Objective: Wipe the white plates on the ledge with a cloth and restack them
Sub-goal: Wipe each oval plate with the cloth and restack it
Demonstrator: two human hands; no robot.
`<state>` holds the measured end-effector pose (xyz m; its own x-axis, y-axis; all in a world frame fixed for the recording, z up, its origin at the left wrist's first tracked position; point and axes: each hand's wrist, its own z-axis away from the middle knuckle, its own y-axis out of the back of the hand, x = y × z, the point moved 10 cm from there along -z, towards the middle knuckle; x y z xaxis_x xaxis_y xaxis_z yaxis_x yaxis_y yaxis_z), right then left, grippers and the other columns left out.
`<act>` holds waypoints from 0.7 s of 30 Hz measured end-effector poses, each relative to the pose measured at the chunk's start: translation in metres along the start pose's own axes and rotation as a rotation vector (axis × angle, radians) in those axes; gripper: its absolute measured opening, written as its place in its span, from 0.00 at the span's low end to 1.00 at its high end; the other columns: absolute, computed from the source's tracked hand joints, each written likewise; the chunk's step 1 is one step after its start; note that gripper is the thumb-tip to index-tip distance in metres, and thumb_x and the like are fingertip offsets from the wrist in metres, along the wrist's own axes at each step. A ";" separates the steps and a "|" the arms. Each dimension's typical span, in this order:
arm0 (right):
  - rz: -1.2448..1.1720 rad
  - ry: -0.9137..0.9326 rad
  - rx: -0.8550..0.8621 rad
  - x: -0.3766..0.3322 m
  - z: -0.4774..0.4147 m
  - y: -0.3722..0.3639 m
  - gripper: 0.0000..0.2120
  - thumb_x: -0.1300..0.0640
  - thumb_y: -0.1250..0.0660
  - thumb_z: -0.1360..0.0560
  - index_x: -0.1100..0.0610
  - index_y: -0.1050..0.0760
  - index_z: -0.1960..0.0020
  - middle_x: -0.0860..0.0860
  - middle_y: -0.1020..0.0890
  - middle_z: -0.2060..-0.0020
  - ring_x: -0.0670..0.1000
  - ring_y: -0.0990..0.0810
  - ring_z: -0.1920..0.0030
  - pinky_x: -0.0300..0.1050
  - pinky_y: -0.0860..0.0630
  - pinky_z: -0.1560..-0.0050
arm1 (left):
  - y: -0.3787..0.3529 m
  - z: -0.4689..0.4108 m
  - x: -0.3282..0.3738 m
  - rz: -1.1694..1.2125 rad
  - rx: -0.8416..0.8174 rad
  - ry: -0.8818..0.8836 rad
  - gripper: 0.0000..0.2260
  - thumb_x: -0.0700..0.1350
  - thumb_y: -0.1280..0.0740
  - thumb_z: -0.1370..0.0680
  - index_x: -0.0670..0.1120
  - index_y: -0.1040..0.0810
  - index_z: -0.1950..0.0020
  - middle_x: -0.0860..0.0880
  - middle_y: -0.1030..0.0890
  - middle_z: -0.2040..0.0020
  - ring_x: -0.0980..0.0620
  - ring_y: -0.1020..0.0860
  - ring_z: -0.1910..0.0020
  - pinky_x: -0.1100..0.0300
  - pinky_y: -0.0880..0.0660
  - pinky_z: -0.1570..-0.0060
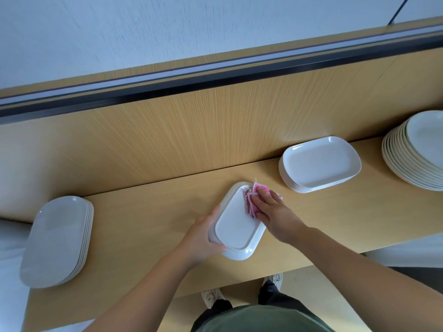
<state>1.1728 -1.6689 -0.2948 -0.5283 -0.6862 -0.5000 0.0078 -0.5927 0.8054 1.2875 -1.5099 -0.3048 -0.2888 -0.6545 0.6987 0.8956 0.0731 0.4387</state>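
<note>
A white oblong plate (236, 226) lies on the wooden ledge (148, 226) in front of me. My left hand (203, 238) grips its near left rim, fingers curled under the edge. My right hand (273, 212) presses a pink cloth (251, 202) flat onto the plate's far right part with straight fingers. A stack of white oblong plates (318, 164) stands to the right at the back. Another stack of the same plates (57, 240) sits at the left end.
A tall stack of round white plates (417, 152) stands at the far right of the ledge. A wooden back panel (191, 130) rises behind the ledge. My shoes (212, 297) show on the floor below the ledge's front edge.
</note>
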 end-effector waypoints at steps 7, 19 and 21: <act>0.178 0.073 -0.130 0.001 -0.028 0.003 0.30 0.42 0.57 0.22 0.50 0.43 0.22 0.50 0.47 0.21 0.62 0.49 0.24 0.57 0.47 0.25 | -0.001 -0.006 0.006 0.067 -0.057 0.016 0.48 0.52 0.24 0.38 0.62 0.46 0.23 0.53 0.31 0.29 0.53 0.28 0.34 0.51 0.29 0.35; -0.055 -0.045 0.063 -0.001 0.011 -0.016 0.23 0.52 0.49 0.16 0.52 0.43 0.22 0.51 0.48 0.21 0.60 0.52 0.22 0.52 0.50 0.24 | -0.008 -0.007 0.002 0.148 0.011 0.045 0.43 0.37 0.22 0.33 0.50 0.40 0.23 0.49 0.27 0.32 0.53 0.26 0.37 0.71 0.28 0.46; -0.071 -0.061 0.067 -0.001 0.017 -0.023 0.23 0.53 0.48 0.16 0.51 0.45 0.21 0.49 0.51 0.21 0.58 0.55 0.21 0.47 0.56 0.25 | -0.011 -0.007 0.003 0.153 0.029 0.050 0.43 0.36 0.23 0.34 0.48 0.39 0.23 0.48 0.25 0.33 0.55 0.25 0.41 0.73 0.29 0.50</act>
<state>1.1586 -1.6478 -0.3072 -0.5763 -0.6152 -0.5380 -0.0870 -0.6084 0.7889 1.2793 -1.5181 -0.3109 -0.1316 -0.6705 0.7301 0.9176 0.1963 0.3457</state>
